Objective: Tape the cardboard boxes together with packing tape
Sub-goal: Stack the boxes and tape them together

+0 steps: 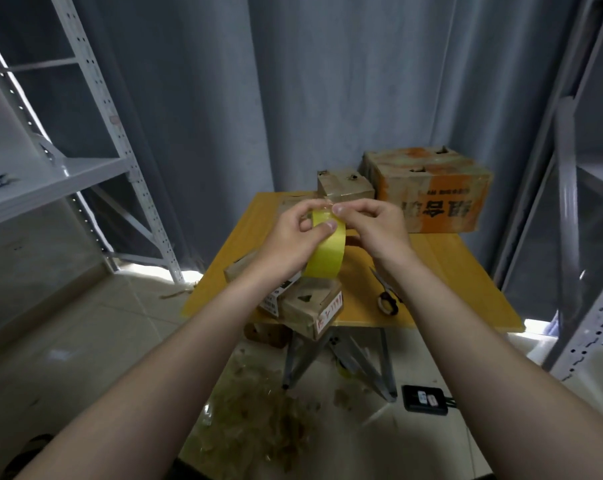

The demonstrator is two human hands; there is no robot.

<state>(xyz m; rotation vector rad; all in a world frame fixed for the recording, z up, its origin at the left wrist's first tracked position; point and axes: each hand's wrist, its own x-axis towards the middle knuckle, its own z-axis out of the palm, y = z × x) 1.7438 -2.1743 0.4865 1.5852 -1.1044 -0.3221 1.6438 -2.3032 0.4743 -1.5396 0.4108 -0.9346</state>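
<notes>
You held the round yellow roll of packing tape (327, 258) above the near small brown cardboard boxes (313, 306). Your left hand (293, 237) gripped its rim and your right hand (372, 226) pinched the tape end on top. The roll seemed light and stiff, its film thin and sticky. The orange characters on the far large cardboard box (438, 199) were upside down, and I could not read them.

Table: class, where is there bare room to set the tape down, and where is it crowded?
Bare: the right side of the table, between the orange box and the scissors, and its right near corner. Crowded: the near left edge, packed with boxes.
</notes>
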